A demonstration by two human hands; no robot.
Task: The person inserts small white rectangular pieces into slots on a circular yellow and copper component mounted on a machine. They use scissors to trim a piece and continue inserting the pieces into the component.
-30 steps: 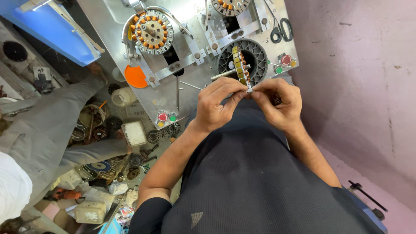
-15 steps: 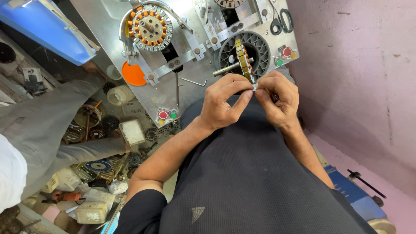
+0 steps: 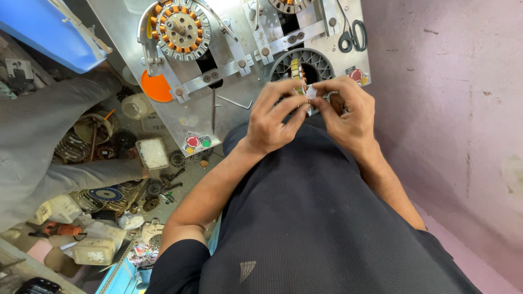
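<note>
Left hand (image 3: 275, 117) and right hand (image 3: 346, 111) meet fingertip to fingertip just above the person's chest, both pinched narrow on one small pale part (image 3: 310, 92), too small to tell what it is exactly, maybe an insulating slip or wire end. It sits right in front of the dark ring-shaped stator (image 3: 303, 66) mounted on the metal surface (image 3: 125, 16), touching or nearly touching its yellowish pole piece; cannot tell which. Step in hand, as I judge it: fitting or threading that small part into the stator slot, mid-way, not seated yet. Next move would call for fine fingertip control, keeping the part lined up with the slot while one hand pushes and the other steadies. Second stator with copper windings (image 3: 181, 28) sits on the fixture to the left, untouched. Scissors (image 3: 353, 36) lie at the surface's right edge, red and green buttons (image 3: 198, 142) near its lower edge, orange disc (image 3: 156, 87) beside it. Another person's grey sleeve (image 3: 38, 125) lies at far left over a clutter of motor parts and a white block (image 3: 152, 153).
</note>
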